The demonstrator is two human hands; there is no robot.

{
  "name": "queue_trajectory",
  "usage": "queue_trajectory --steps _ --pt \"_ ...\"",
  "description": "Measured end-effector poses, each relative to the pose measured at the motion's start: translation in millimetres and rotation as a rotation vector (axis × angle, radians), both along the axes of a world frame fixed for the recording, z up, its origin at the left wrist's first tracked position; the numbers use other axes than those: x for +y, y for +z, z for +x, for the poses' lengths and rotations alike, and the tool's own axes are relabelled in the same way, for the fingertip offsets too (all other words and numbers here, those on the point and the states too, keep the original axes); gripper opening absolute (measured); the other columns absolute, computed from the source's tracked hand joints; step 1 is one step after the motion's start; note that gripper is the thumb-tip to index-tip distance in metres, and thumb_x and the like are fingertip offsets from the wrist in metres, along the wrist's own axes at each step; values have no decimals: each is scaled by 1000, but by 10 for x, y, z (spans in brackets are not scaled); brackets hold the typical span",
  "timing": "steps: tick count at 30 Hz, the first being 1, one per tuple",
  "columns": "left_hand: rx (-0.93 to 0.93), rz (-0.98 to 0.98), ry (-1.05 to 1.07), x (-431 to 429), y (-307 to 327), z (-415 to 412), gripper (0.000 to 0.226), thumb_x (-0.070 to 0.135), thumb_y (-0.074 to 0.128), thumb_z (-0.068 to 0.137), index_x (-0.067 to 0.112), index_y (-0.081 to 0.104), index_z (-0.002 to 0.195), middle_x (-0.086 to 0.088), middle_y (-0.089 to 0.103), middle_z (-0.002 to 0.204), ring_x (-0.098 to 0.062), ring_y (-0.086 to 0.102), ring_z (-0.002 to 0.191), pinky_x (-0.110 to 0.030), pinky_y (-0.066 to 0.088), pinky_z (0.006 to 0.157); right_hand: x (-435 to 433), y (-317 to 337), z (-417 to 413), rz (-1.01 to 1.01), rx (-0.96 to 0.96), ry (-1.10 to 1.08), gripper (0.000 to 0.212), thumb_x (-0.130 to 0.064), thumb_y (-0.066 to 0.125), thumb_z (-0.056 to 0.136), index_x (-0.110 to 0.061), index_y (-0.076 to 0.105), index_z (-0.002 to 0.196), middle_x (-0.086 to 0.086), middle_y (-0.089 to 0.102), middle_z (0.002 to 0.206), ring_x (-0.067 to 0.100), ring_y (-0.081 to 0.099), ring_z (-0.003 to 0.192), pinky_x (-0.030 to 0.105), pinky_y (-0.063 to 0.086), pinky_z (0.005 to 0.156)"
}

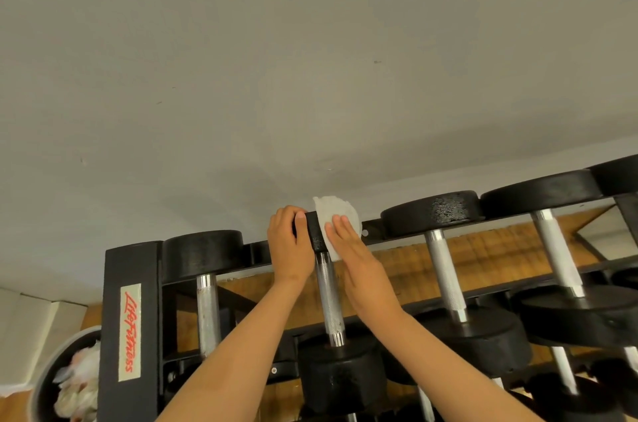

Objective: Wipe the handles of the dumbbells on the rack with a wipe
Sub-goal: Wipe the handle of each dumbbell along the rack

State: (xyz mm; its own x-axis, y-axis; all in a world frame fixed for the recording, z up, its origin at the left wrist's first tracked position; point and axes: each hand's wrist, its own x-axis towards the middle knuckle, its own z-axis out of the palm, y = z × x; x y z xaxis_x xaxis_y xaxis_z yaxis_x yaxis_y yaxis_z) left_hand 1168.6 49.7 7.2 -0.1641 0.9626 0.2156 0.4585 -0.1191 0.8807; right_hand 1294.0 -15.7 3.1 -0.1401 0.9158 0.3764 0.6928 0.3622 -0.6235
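— Both forearms (pixel 238 352) are stretched up from the bottom edge toward the rack (pixel 129 328). What is held by the left hand (pixel 288 243)?

— Its fingers are curled over the far head (pixel 316 236) of the second dumbbell from the rack's labelled end, and that head is gripped. The weight is judged to be steadied this way, so that it is not rolled on its rails while rubbed.

— And the right hand (pixel 348 245)?

— It is laid flat, fingers straight and together, and the wipe (pixel 336 212) is pressed by them against that same head, just above where the knurled handle (pixel 329 297) begins. Nothing is seen to be clasped. The thumb is hidden, so it cannot be told whether an edge is caught by it.

— So where is the wipe placed for the job?

— At the handle's far end, with its upper part standing free above the head, against the wall (pixel 310 58). The steel below is left bare down to the near head (pixel 340 376), so a stroke toward the camera is probably called for.

— What else is seen?

— On either side, neighbouring dumbbells (pixel 445 273) are racked with one head toward the wall, presumably so each handle can be reached in turn. A round bin (pixel 57 350) holding crumpled wipes (pixel 77 387) is set beside the rack, likely for used ones.
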Motion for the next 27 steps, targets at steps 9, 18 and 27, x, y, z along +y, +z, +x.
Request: queue_trajectory --steps 9,18,27 --pt "-3 -12 -2 2 -8 0 44 47 27 94 14 56 90 2 56 88 -8 49 87 -13 37 77 154 68 8 -18 2 -18 81 27 57 74 -2 29 144 9 28 151 11 9 143 8 1 112" --pt "20 -14 -1 2 -6 -2 44 49 26 93 16 55 90 2 55 89 -11 50 88 -16 38 77 -116 124 -55 -123 81 -47 60 -20 49 98 -20 19 150 -4 16 158 2 8 146 17 13 117" --pt "23 -15 0 0 -10 -10 43 48 27 94 16 55 91 2 55 89 -12 50 89 -20 40 79 -82 254 -60 -215 212 -125 39 -27 40 102 -20 48 139 -13 24 152 -3 20 142 6 17 109"
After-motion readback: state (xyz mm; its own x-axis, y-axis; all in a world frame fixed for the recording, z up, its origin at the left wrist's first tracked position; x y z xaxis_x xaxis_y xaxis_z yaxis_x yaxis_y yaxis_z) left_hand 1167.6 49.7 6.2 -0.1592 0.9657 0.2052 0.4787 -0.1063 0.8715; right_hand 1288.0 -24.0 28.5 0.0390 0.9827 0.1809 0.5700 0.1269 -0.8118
